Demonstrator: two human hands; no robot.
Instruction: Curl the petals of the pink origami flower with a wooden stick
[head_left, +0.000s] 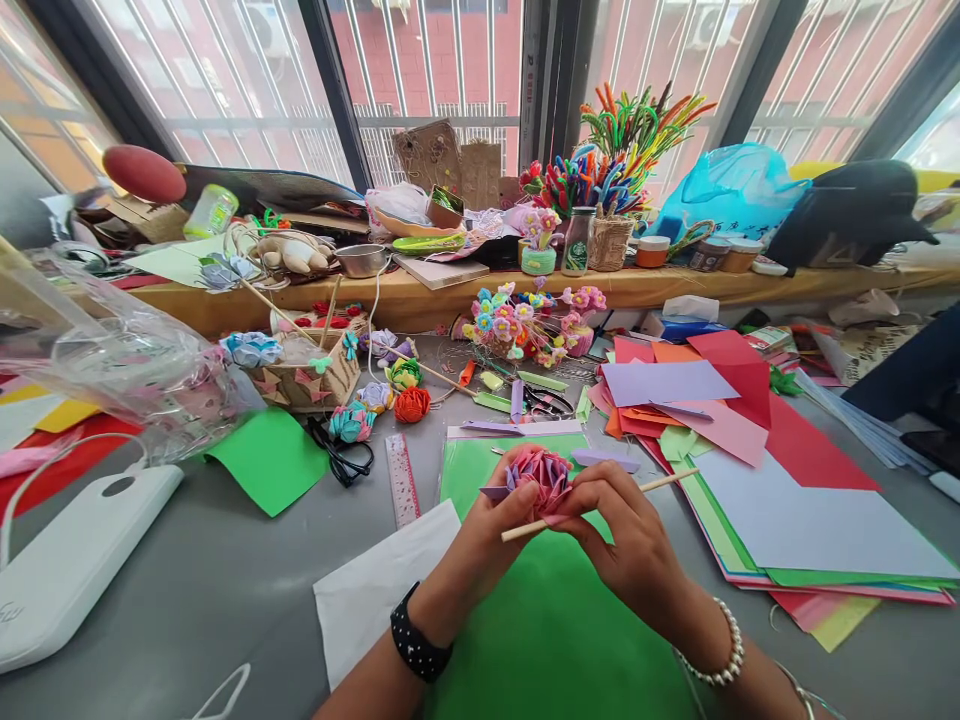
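Over the green sheet (570,620), a pink and purple paper flower (541,475) is held between both hands. My left hand (499,520) is closed around its left side, thumb across the front. My right hand (619,515) pinches a petal at the flower's right edge. A thin wooden stick (671,479) passes through the right hand, its blunt end (517,533) showing just below the flower. The tips of several fingers are hidden behind the flower. Purple paper strips (604,459) lie just beyond the hands.
Stacked coloured paper (832,520) lies at right. A ruler (403,480), glasses (349,455), a green square (274,460) and a white power bank (82,570) are at left. Scissors (544,402), finished paper flowers (412,404) and a decorated basket (307,385) stand behind, below a crowded ledge (442,298).
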